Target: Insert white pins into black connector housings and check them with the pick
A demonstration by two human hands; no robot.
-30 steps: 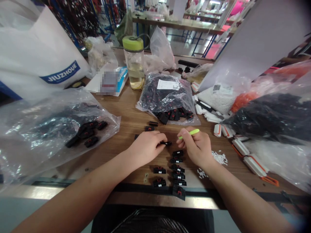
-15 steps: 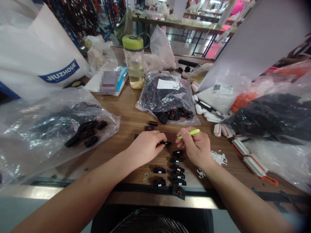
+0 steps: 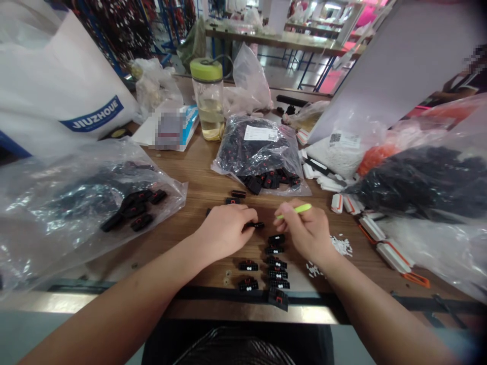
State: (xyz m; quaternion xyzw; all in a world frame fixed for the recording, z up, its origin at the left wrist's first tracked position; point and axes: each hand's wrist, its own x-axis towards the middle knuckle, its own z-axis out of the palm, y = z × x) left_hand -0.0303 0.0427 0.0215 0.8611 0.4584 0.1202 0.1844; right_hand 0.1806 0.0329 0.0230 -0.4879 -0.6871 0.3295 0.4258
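Note:
My left hand (image 3: 228,230) pinches a black plastic connector (image 3: 257,225) between thumb and fingers, one end sticking out to the right. Across a small gap, my right hand (image 3: 306,230) is closed around a slim tool with a yellow-green handle (image 3: 303,208); its working tip is too fine to make out. Below the hands, several black connectors (image 3: 277,274) stand in a column, most with white dots on their faces. Two more connectors (image 3: 248,284) sit left of that column. Small white plugs (image 3: 341,246) lie in a heap beside my right wrist.
A clear bag of black connectors (image 3: 262,147) lies behind the hands, another plastic bag (image 3: 87,192) at left. A green-lidded bottle (image 3: 207,101) stands at the back. White strips with orange edges (image 3: 393,257) and more bags (image 3: 429,177) crowd the right side.
Both hands keep their grips and stay almost in place. The connector in my left hand seems slightly turned, its white marks showing less. The whole view has shifted a little.

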